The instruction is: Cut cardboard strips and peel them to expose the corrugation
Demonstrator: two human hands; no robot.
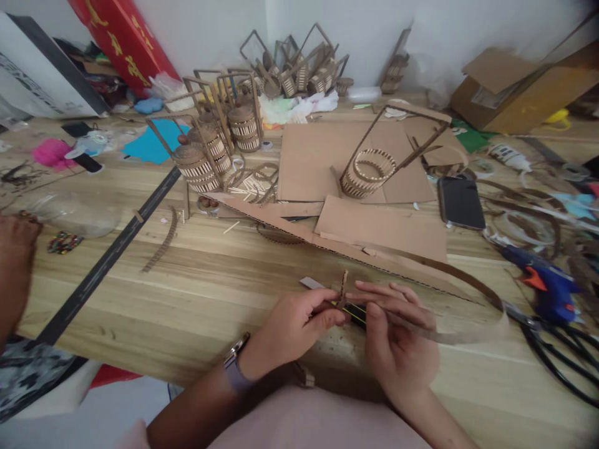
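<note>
Left hand (294, 327) and right hand (397, 337), fingers (327, 318) pinched narrow on a small cardboard strip (345, 288) over the wooden table (196, 293).

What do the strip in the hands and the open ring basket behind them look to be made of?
Strip: thin brown cardboard, matte; it bends in a long curve from the right hand and left hand. Ring basket: probably the same cardboard, or thin wood, with slatted sides, brown and unpainted.

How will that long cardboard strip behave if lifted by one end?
Likely floppy: the cardboard strip is thin and already bows in a long curve from the right hand. Probably light. It may crease easily, judging by its thinness.
</note>
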